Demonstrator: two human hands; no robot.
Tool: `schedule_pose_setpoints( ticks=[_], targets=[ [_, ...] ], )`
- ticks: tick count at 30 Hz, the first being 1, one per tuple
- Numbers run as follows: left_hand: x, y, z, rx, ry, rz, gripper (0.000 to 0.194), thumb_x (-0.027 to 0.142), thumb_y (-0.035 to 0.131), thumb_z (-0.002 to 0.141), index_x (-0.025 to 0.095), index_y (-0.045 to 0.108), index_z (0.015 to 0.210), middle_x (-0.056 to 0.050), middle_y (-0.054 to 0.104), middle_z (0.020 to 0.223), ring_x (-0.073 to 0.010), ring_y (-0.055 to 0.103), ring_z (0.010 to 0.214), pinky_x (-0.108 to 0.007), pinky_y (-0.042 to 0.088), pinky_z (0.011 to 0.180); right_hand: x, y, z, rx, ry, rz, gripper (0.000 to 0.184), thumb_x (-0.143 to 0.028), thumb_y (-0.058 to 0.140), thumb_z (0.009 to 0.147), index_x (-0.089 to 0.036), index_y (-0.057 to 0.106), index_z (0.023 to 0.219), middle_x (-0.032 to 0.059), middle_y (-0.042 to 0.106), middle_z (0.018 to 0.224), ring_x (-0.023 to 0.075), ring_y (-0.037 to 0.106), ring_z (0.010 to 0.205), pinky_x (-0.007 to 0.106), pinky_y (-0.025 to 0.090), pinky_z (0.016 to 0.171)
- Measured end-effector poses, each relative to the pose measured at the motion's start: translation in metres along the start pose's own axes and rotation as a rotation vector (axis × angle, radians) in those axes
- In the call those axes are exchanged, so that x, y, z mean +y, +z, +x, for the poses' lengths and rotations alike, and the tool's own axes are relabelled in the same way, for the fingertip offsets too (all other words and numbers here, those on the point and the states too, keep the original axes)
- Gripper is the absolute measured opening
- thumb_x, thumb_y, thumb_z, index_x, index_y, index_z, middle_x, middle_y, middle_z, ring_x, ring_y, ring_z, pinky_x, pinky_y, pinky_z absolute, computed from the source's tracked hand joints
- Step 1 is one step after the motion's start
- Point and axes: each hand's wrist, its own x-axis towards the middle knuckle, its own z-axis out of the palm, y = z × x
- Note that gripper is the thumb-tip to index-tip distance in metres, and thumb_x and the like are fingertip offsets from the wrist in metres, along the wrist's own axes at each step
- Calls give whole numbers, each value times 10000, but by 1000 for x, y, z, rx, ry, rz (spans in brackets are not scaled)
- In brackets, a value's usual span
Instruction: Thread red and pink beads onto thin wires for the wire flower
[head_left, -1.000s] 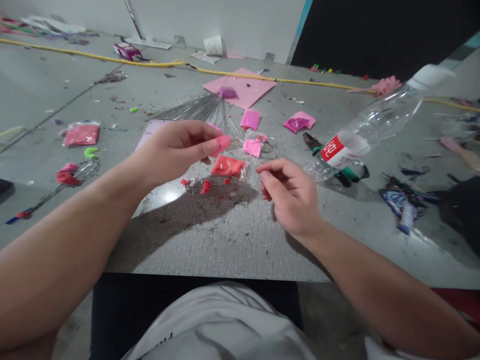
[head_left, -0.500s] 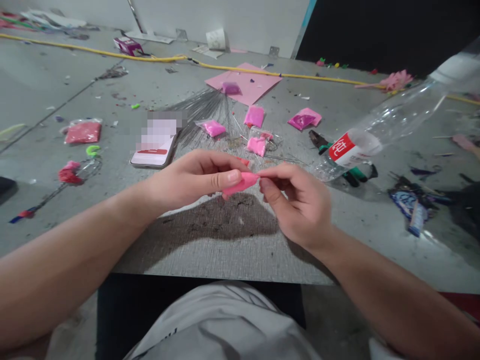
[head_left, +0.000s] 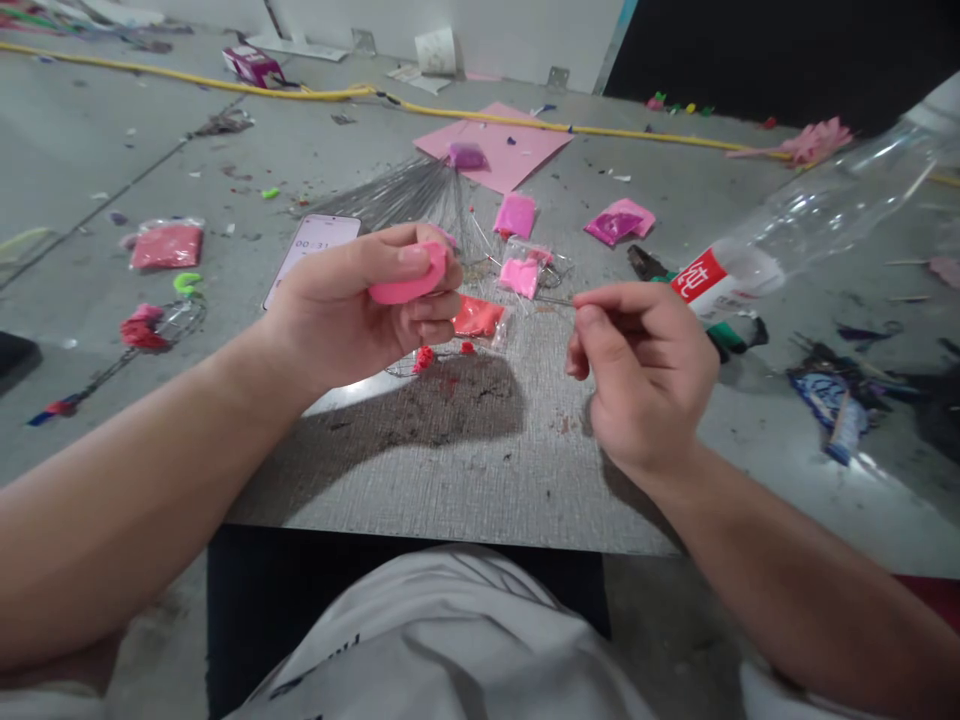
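Observation:
My left hand (head_left: 360,300) is closed around a lump of pink modelling clay (head_left: 405,285), held above the table between thumb and fingers. To its right, my right hand (head_left: 645,370) is in a pinch. A thin dark line shows at its fingertips; whether it is a wire in the grip or one lying behind, I cannot tell. Below and between the hands lies an orange-red clay packet (head_left: 480,317). Beside that is a wire piece with red clay bits (head_left: 424,358), partly hidden by my left hand. A pink clay packet (head_left: 519,277) lies just beyond.
A phone (head_left: 330,232) lies behind my left wrist. Thin wires (head_left: 397,195) fan out by pink paper (head_left: 517,170). At right, a plastic bottle (head_left: 825,215) leans over green-handled pliers (head_left: 727,338). A wire flower piece (head_left: 142,330) and a red packet (head_left: 166,245) lie left.
My hands came together on the pink clay, then moved apart. The left hand rose and turned, showing the clay flatter and rounded; the right hand drew away rightward, still pinched.

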Motion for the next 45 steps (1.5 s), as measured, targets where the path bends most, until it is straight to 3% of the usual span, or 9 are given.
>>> schedule_pose_setpoints(
  ticks=[5,8,13,18,30,35,37,41,45],
  targets=[
    [1,-1,-2,-88,-57,-322,177,191,719,755,192,551,813,13,431,737,-69,341,562,-214,234,474,1,1,0,-14,-16,44,88,-328,667,979,-253,689,939,-17,608,704,132,551,565,307,478,522],
    [2,-2,-2,-111,-29,-437,197,164,733,700,161,546,762,15,442,711,-46,359,546,-167,245,451,1,0,1,3,-29,39,89,-326,661,983,-254,690,938,-22,595,700,123,535,550,300,456,502],
    [4,-3,1,-74,-11,-478,186,105,696,617,145,569,748,6,502,701,-37,390,535,-136,310,452,3,-1,2,9,-61,20,115,-355,646,1003,-262,671,941,-26,567,699,116,523,536,292,438,485],
    [6,-3,2,-22,20,-474,151,101,640,624,155,550,732,20,435,640,-33,309,491,-135,291,426,3,-1,1,33,-33,-21,172,-393,590,1033,-267,661,940,-18,543,691,126,535,545,294,458,492],
    [10,-16,0,-112,13,-641,151,107,596,550,165,519,666,52,368,552,-32,232,433,-140,253,384,5,-1,0,37,-28,-19,219,-426,567,1042,-266,655,922,-14,526,674,137,543,555,295,456,489],
    [11,-16,-1,-118,12,-662,120,122,610,556,170,525,625,55,331,536,-35,254,417,-138,266,373,3,-1,4,97,-55,35,156,-320,581,1031,-269,659,906,-16,525,678,139,527,550,300,415,480],
    [11,-20,-1,-167,38,-668,130,139,652,609,173,528,628,59,342,542,-33,271,424,-142,284,378,3,-3,7,141,-72,31,154,-278,561,1032,-273,653,908,-14,511,672,143,516,544,304,394,479],
    [10,-34,-1,-235,168,-681,282,320,680,899,188,542,692,74,426,582,-22,289,449,-145,311,409,5,-9,12,148,-58,-80,185,-370,512,1060,-281,620,939,-1,501,662,170,535,555,328,407,500],
    [12,-41,-3,-159,283,-518,481,418,566,1026,181,405,639,69,325,567,-37,192,423,-177,232,370,6,-9,13,150,-84,-40,175,-354,532,1050,-283,632,925,2,498,653,174,521,547,335,397,495]
  ],
)
